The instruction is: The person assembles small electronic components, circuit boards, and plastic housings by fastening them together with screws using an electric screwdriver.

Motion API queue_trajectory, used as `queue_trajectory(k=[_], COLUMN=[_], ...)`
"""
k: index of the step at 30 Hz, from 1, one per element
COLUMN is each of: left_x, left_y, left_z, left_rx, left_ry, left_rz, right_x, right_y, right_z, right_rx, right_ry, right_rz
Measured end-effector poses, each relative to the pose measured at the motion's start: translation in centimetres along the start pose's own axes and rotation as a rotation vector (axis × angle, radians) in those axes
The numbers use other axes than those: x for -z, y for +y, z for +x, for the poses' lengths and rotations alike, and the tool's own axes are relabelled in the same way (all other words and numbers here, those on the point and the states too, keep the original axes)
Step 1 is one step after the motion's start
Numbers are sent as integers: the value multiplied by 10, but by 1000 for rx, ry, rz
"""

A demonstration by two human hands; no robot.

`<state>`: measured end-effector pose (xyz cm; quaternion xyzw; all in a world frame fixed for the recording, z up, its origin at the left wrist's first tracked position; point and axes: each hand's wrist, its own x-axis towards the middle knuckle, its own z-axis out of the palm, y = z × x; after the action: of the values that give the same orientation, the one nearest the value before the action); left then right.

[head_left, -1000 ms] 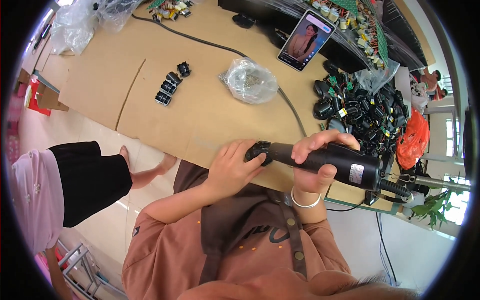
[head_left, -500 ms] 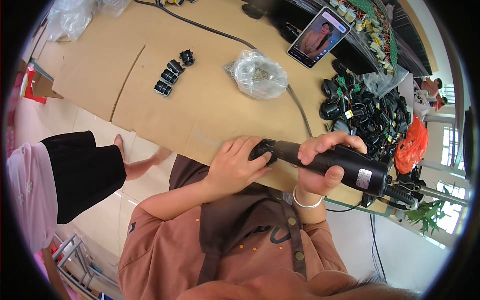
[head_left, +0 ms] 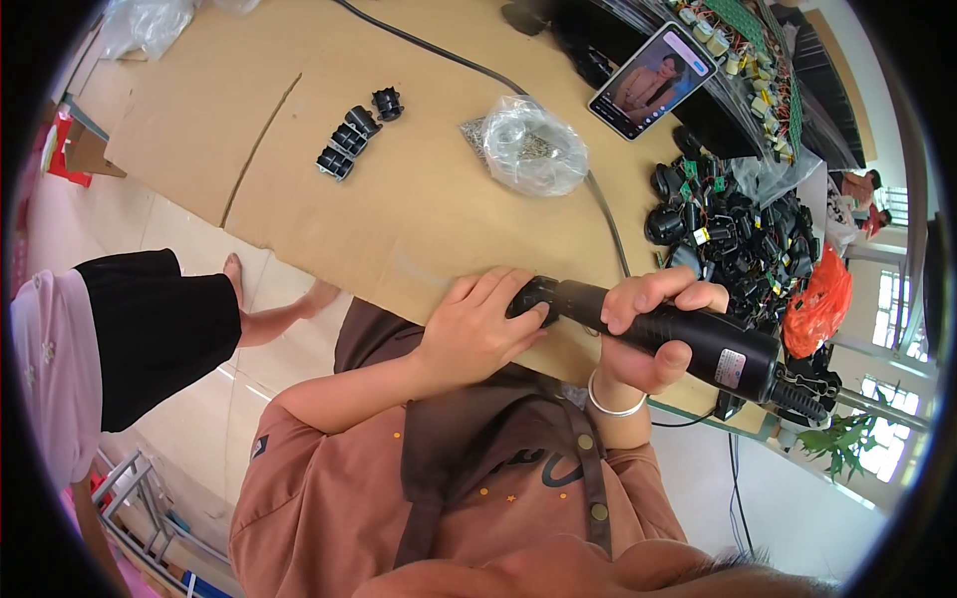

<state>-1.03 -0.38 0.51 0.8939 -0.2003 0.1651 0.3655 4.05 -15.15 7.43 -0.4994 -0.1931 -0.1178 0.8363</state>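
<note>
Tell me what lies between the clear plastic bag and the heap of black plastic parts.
In the head view, a thin dark cable crosses the brown cardboard between them.

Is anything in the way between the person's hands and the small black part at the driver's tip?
Nothing visible: the left hand holds the part directly, and the driver in the right hand seems to meet it.

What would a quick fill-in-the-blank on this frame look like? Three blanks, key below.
The black cylindrical tool is in the right hand; the small black plastic part at its tip is in the ____ hand.
A shiny silver bangle circles the ____ wrist.
The crumpled clear plastic bag lies on a tan sheet of ____.

Missing words: left; right; cardboard.
</note>
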Motion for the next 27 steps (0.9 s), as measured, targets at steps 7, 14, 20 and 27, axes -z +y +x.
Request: queue_trajectory(k=[7, 14, 20, 27], left_x=[0, -1, -1, -2], left_y=[0, -2, -1, 1], left_z=[2, 0, -1, -1], left_rx=[-11, -10, -3, -2], left_ry=[6, -2, -11, 5], left_rz=[-4, -6, 16, 15], right_x=[1, -2, -5, -10], right_y=[2, 1, 3, 5], right_z=[2, 0, 0, 0], right_rx=[53, -47, -117, -32], right_ry=[-69, 12, 25, -51], right_rz=[-106, -29, -38, -147])
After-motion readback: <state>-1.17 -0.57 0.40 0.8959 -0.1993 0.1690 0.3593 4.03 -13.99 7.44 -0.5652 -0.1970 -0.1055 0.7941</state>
